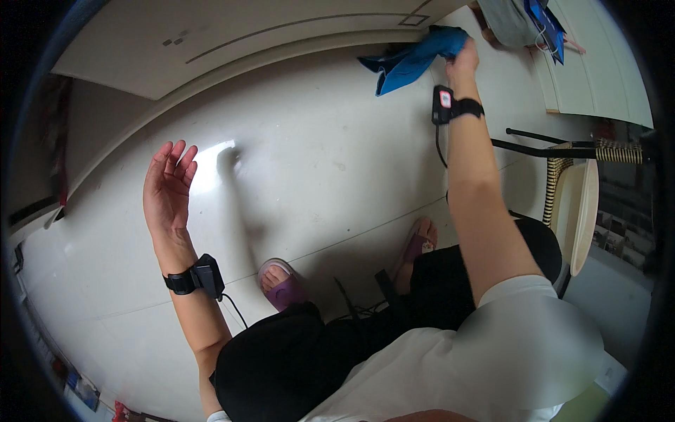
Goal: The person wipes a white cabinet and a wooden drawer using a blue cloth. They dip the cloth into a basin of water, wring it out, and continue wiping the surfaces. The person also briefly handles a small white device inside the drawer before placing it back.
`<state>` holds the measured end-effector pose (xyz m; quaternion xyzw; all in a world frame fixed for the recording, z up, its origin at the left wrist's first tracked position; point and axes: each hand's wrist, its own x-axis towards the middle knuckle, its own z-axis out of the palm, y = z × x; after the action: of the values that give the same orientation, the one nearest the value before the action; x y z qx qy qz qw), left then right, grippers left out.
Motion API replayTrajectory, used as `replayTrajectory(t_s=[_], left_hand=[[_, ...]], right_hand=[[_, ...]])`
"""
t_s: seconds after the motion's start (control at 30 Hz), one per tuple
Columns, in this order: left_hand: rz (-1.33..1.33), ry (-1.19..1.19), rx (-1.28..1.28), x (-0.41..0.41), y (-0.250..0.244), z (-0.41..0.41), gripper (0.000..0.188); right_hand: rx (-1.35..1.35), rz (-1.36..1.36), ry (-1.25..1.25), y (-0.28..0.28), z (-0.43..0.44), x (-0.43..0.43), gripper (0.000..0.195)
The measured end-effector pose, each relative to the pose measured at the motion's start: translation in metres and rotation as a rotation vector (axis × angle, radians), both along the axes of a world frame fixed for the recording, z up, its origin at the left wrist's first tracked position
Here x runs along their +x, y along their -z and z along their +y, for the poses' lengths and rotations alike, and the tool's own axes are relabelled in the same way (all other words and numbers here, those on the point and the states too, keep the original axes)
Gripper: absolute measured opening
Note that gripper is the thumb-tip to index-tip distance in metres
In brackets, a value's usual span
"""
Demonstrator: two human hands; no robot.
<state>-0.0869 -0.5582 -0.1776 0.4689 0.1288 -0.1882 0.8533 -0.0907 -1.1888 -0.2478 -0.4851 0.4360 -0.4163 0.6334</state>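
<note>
Up at the top right, my right hand (465, 59) grips the bunched end of a blue cloth garment (414, 66). The garment's loose end spreads to the left and shows a hemmed opening; its darker folds lie close to the base of the pale furniture panel (295, 31). My fingertips there are blurred and partly hidden by the cloth. On the left, my left hand (170, 192) hangs in the air above the glossy tiled floor (316, 153). Its palm is turned up, the fingers are a little curled, and nothing lies in it.
A black-framed chair (553, 153) with woven trim stands at my right, a cream plastic basin (582, 216) beside it. Grey cloth (509, 24) and a blue bag (547, 29) hang at the upper right by a white cabinet (601, 58). Cables trail from both wrist devices.
</note>
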Motion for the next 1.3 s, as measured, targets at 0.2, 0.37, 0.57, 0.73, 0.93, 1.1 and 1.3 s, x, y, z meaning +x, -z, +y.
replayTrajectory(t_s=[0.2,0.37,0.57,0.73,0.93,1.1,1.3], left_hand=[[-0.016,0.087,-0.019,0.002,-0.001,-0.007,0.031],[-0.009,0.124,0.021,-0.001,-0.008,-0.014,0.029],[-0.015,0.110,-0.026,-0.001,0.001,-0.012,0.028],[0.008,-0.035,0.045,-0.006,0.000,0.023,0.029],[0.032,-0.043,-0.036,0.004,0.008,-0.004,0.027],[0.028,-0.110,0.050,-0.001,0.010,0.020,0.025],[0.046,-0.137,0.010,0.002,0.016,0.014,0.024]], right_hand=[[-0.011,-0.111,-0.359,-0.009,0.045,0.000,0.058],[-1.190,1.815,-0.909,-0.012,0.192,0.065,0.059],[-1.591,1.721,-1.070,-0.011,0.346,0.089,0.049],[-1.279,1.699,-1.144,0.021,0.224,0.090,0.053],[-0.959,1.148,-0.746,0.105,-0.080,0.090,0.043],[-1.470,1.908,-0.803,0.090,0.111,0.091,0.044],[-1.580,1.790,-1.090,-0.018,0.315,0.089,0.037]])
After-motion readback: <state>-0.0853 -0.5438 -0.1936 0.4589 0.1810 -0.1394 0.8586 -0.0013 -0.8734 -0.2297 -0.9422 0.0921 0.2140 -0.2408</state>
